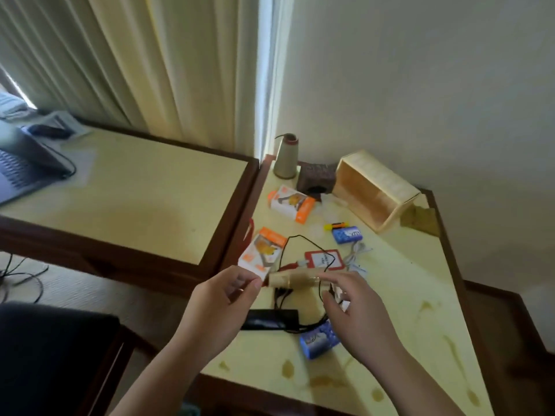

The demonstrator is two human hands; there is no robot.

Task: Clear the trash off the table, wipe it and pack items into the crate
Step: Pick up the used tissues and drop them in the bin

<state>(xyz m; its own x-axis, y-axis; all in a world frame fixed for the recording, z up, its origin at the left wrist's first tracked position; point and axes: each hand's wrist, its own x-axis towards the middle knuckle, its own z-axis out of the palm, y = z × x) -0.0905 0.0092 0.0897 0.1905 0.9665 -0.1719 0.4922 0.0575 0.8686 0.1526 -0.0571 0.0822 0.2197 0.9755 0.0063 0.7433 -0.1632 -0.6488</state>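
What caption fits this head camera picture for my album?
Two hands hold a cardboard tube over a messy table.

Two bare forearms are seen entering from the lower edge of the frame, each ending in a bare hand: the left hand (223, 298) at lower centre and the right hand (357, 313) to its right. No sleeve cuff is seen on either forearm. Short, unpainted fingernails are shown on the left hand.

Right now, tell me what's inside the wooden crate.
The crate lies on its side, opening toward the camera. The inside that shows is bare wood; nothing visible in it. Its far right corner is hidden by its wall.
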